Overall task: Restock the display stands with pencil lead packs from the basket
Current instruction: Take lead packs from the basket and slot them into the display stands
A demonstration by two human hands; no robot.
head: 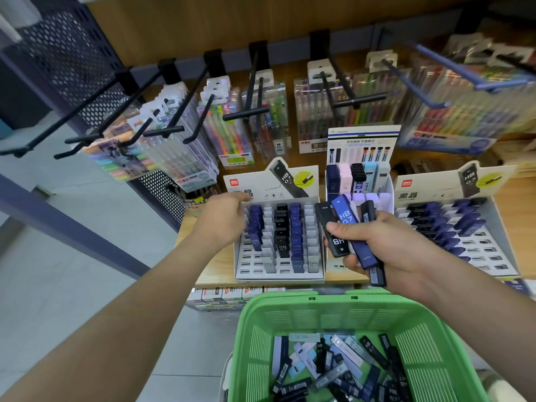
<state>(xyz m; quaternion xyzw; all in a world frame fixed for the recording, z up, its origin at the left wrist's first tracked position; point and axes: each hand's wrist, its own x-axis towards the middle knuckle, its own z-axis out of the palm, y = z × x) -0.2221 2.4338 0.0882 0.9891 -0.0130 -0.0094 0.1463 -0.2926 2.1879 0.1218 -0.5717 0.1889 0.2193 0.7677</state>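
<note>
Over basket [319, 300], right hand [397, 245] grips lead packs [345, 216]; left hand [223, 219] rests slack on stand [278, 274].

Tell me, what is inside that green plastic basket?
A loose heap of pencil lead packs, black, dark blue, pale blue and grey, some marked HB 0.7. They overlap, so lower packs and most of the floor of the green plastic basket are hidden.

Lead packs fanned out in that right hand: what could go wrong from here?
1. The right-hand grip holds several lead packs loosely fanned; one could slip and miss the green basket.
2. The left-hand grip works at the blue column in the left display stand; a nudge could tip neighbouring upright packs.
3. Colours sit in separate columns, so a pack could land in the wrong one.
</note>
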